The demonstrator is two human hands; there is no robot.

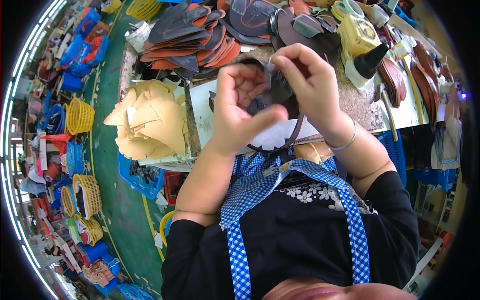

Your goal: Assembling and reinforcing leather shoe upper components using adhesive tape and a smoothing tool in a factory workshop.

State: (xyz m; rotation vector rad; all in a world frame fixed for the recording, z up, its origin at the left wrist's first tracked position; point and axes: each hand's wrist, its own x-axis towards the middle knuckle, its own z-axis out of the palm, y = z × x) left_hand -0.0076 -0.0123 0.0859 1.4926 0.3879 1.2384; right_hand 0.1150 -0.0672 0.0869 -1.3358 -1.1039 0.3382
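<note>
A dark, thin leather-like piece [280,91] is up between my hands above the worktable; a narrow curved strip of it hangs below them. My right hand [312,82] pinches its upper edge between thumb and forefinger. The fingers of my left hand [237,107] curl against its left side, while the left thumb stands out and is smeared by motion. Part of the piece is hidden behind the fingers. Beneath both hands lies a pale board [202,117] with more dark pieces on it.
Beige zigzag-edged pieces [152,120] are heaped at the left. Stacked black and orange cut pieces [187,37] lie at the back. On the right are a black-nozzled bottle [370,60], a yellow block [360,35] and brown leather pieces [392,82]. A blue basket [135,177] stands below the table edge.
</note>
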